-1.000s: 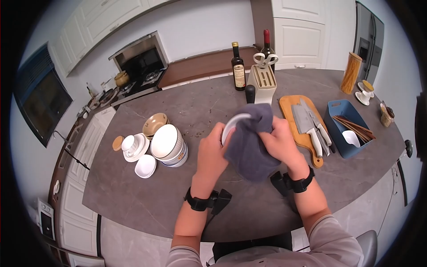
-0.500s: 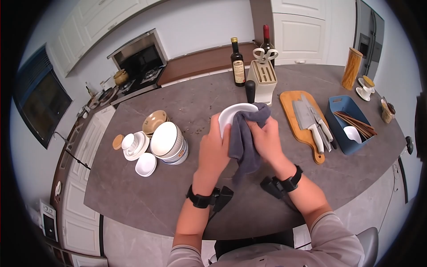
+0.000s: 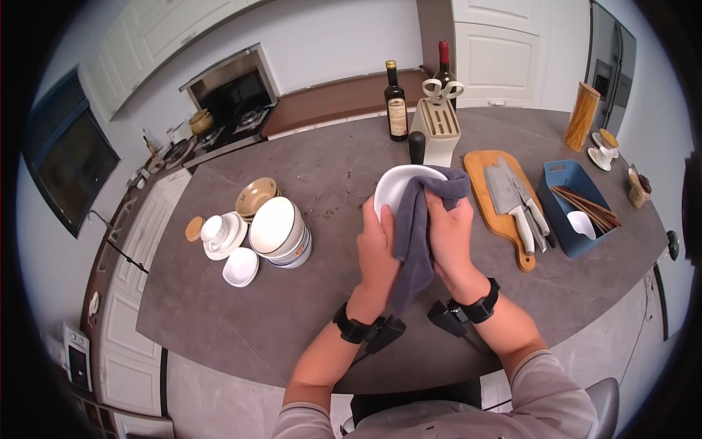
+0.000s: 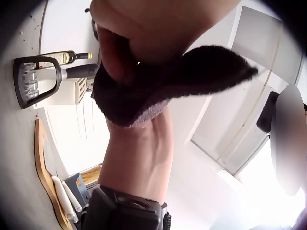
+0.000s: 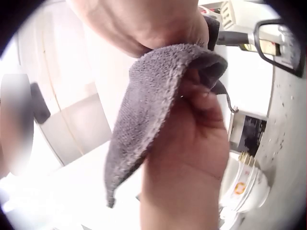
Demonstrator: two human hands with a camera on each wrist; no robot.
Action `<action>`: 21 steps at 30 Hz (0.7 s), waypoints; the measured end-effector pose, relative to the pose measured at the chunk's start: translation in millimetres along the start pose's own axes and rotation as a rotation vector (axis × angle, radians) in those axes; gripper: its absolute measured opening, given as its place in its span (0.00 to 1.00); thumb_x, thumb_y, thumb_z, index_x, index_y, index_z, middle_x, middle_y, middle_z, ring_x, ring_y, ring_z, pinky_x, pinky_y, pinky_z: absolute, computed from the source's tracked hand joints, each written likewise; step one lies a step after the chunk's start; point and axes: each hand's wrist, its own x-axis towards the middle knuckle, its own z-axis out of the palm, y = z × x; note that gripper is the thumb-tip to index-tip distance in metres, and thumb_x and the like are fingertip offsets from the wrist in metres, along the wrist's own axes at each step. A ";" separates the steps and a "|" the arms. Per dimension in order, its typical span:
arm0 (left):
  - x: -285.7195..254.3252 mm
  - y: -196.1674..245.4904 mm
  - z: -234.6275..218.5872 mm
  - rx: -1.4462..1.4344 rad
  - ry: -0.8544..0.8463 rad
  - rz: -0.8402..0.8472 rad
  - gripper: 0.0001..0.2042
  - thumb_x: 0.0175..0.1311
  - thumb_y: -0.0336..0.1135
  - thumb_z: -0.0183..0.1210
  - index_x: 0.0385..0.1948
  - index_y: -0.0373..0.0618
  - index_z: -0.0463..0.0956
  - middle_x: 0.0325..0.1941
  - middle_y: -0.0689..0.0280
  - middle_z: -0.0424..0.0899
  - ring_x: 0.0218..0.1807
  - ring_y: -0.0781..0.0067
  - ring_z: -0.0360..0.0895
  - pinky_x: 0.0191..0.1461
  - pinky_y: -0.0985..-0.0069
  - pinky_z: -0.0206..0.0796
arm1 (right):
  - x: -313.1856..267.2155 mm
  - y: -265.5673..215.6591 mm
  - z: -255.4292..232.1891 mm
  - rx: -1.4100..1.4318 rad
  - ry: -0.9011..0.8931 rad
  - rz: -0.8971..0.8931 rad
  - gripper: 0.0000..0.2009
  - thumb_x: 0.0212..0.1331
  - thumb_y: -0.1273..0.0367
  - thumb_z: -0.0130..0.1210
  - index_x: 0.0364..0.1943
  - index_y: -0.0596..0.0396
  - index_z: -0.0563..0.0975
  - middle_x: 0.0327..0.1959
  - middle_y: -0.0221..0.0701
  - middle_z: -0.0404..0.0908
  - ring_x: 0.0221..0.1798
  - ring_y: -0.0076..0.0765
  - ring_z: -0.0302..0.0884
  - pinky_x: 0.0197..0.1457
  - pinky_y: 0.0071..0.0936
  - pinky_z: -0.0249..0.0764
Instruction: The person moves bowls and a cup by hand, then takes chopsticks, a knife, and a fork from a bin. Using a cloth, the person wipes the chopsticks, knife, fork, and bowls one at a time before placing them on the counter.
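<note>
Over the middle of the counter, a white bowl (image 3: 395,184) is tilted on its side. My left hand (image 3: 376,245) grips its left edge, thumb on the inner face. My right hand (image 3: 452,235) pinches a dark grey cloth (image 3: 414,245) over the right rim, partly covering the bowl's inside. One end of the cloth hangs down between my wrists. In the right wrist view the cloth (image 5: 148,91) droops below the right hand, and the left wrist view shows its dark underside (image 4: 144,103). Both wrist views hide most of the bowl.
Left, stacked bowls (image 3: 274,227) stand beside small white dishes (image 3: 240,267) and brown bowls (image 3: 256,196). Behind my hands are a knife block (image 3: 436,132) and a dark bottle (image 3: 396,110). Right, a cutting board (image 3: 479,172) carries knives, beside a blue bin (image 3: 567,219) with chopsticks.
The cloth has gone from covering most of the bowl to bunching at its right side, baring more of the inside. Both hands and the bowl have shifted slightly right in the head view.
</note>
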 end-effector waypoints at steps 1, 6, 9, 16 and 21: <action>4.1 -1.1 -1.1 0.045 -0.037 0.057 0.17 0.72 0.39 0.41 0.58 0.45 0.61 0.26 0.50 0.82 0.31 0.48 0.81 0.32 0.61 0.70 | 3.5 -0.8 -1.9 0.000 0.001 -0.001 0.08 0.63 0.77 0.49 0.45 0.63 0.74 0.39 0.31 0.80 0.41 0.20 0.75 0.44 0.21 0.72; 19.4 38.0 -37.6 0.189 -0.332 -0.112 0.15 0.70 0.39 0.43 0.55 0.47 0.66 0.17 0.56 0.79 0.22 0.53 0.80 0.28 0.62 0.70 | 23.9 -13.0 -32.5 -0.537 -0.404 -0.080 0.10 0.59 0.78 0.51 0.44 0.62 0.75 0.38 0.29 0.81 0.41 0.19 0.75 0.46 0.20 0.71; 22.2 41.8 -45.9 0.204 -0.366 -0.099 0.14 0.70 0.38 0.44 0.54 0.49 0.68 0.15 0.59 0.79 0.19 0.54 0.79 0.26 0.63 0.70 | 17.0 -19.5 -28.2 -0.569 -0.459 -0.090 0.12 0.54 0.82 0.51 0.43 0.62 0.76 0.37 0.29 0.81 0.41 0.19 0.75 0.46 0.20 0.71; 15.7 10.7 -10.2 -0.036 0.092 0.189 0.17 0.72 0.41 0.42 0.56 0.44 0.66 0.39 0.49 0.82 0.41 0.51 0.81 0.43 0.67 0.70 | -6.3 -0.8 4.1 -0.014 -0.049 -0.048 0.09 0.63 0.74 0.51 0.46 0.61 0.74 0.41 0.31 0.79 0.41 0.22 0.76 0.44 0.22 0.73; 10.5 16.6 -19.8 -0.002 -0.119 0.045 0.18 0.71 0.44 0.43 0.57 0.44 0.63 0.37 0.48 0.82 0.38 0.50 0.82 0.41 0.66 0.72 | 5.5 -5.3 -7.5 -0.008 -0.093 0.170 0.10 0.63 0.74 0.51 0.46 0.61 0.73 0.39 0.30 0.79 0.39 0.23 0.76 0.42 0.21 0.73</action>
